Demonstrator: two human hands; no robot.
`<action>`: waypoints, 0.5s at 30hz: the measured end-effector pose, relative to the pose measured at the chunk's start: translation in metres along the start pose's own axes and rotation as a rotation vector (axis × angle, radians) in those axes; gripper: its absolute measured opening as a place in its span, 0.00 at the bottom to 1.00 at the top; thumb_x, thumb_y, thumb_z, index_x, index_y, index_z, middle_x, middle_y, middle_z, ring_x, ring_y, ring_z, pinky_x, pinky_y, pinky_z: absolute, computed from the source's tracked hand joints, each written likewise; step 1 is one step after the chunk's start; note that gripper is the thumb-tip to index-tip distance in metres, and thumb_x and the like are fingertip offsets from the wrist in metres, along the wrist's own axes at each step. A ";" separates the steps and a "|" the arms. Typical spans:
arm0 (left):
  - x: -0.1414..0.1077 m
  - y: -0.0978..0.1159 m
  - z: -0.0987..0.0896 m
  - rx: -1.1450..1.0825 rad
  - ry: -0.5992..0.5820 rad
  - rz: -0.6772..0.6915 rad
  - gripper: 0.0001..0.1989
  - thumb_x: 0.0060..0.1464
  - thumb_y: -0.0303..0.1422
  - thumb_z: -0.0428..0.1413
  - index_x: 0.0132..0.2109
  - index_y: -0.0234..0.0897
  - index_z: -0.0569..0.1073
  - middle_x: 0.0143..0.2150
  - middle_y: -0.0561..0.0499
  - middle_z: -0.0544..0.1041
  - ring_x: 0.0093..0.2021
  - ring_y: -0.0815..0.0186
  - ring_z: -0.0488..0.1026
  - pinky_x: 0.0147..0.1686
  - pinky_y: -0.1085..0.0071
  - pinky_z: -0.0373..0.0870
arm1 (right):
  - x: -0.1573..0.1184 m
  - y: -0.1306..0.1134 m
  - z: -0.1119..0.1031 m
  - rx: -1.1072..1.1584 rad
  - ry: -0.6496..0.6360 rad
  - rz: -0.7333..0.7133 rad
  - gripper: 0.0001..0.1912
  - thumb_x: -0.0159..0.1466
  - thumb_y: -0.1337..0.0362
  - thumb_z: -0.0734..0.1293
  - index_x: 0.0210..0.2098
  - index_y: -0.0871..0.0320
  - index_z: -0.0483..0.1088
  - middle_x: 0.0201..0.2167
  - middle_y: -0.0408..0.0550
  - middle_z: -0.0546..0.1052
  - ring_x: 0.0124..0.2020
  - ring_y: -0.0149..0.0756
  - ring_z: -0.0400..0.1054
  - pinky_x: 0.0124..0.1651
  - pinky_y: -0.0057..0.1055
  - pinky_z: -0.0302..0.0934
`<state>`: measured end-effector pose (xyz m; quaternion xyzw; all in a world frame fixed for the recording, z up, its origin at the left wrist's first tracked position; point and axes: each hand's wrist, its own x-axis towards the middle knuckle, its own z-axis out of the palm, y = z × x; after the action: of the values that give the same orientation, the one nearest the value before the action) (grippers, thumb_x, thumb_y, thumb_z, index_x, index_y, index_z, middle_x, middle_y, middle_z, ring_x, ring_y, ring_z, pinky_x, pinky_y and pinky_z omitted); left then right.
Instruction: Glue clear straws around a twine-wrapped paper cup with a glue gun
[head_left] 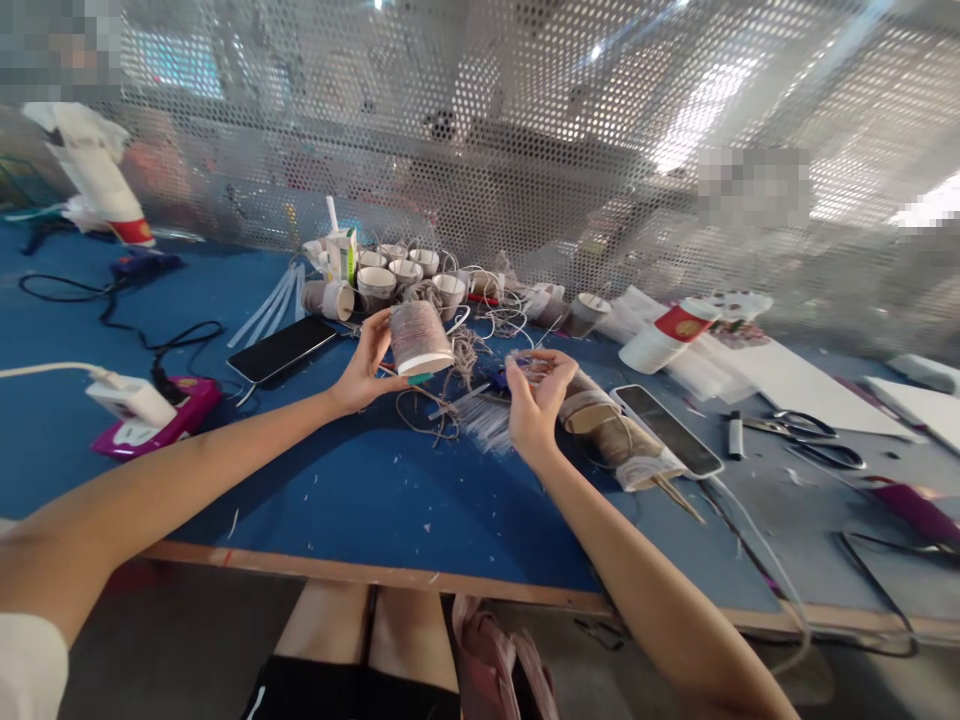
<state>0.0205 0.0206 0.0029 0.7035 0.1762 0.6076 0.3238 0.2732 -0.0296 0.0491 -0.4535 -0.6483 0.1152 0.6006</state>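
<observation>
My left hand (365,368) is closed round a paper cup (420,338) wrapped in grey-brown cord, tilted with its white rim low and towards me. A small green thing (421,379) shows just under the cup by my fingertips. To the right, my right hand (541,392) is raised over the table with thumb and fingers pinched together; what they hold is too small and blurred to name. Below and between the hands lie a bundle of clear sticks (487,420) and a tangle of loose cord (466,355).
Several cord-wrapped cups (375,283) stand at the back by a perforated metal screen (450,130). A black phone (281,350) lies left, a white-edged phone (667,430) right. Scissors (802,428) rest farther right. A purple power strip (161,420) with cables sits left.
</observation>
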 end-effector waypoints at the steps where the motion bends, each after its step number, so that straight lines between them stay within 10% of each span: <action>1: 0.000 0.001 0.000 -0.010 -0.020 -0.011 0.47 0.45 0.46 0.70 0.65 0.57 0.52 0.69 0.44 0.59 0.71 0.47 0.58 0.68 0.44 0.59 | 0.001 -0.002 0.000 0.012 -0.052 -0.044 0.25 0.64 0.49 0.66 0.55 0.51 0.58 0.55 0.56 0.66 0.51 0.48 0.66 0.54 0.55 0.63; 8: -0.001 0.011 0.001 -0.094 -0.220 -0.121 0.48 0.43 0.48 0.70 0.67 0.54 0.54 0.69 0.42 0.62 0.71 0.44 0.60 0.67 0.42 0.60 | 0.005 -0.006 0.008 0.142 -0.565 -0.248 0.48 0.58 0.46 0.74 0.67 0.45 0.43 0.69 0.59 0.53 0.72 0.56 0.51 0.70 0.62 0.50; 15: -0.003 0.021 0.003 -0.070 -0.301 -0.180 0.47 0.46 0.45 0.70 0.68 0.53 0.55 0.72 0.42 0.58 0.73 0.44 0.55 0.70 0.40 0.54 | 0.003 -0.001 0.009 0.133 -0.610 -0.169 0.41 0.60 0.52 0.74 0.64 0.47 0.47 0.66 0.59 0.55 0.69 0.54 0.56 0.69 0.60 0.54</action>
<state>0.0198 0.0025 0.0146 0.7563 0.1669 0.4695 0.4239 0.2652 -0.0247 0.0494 -0.3024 -0.8249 0.2378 0.4143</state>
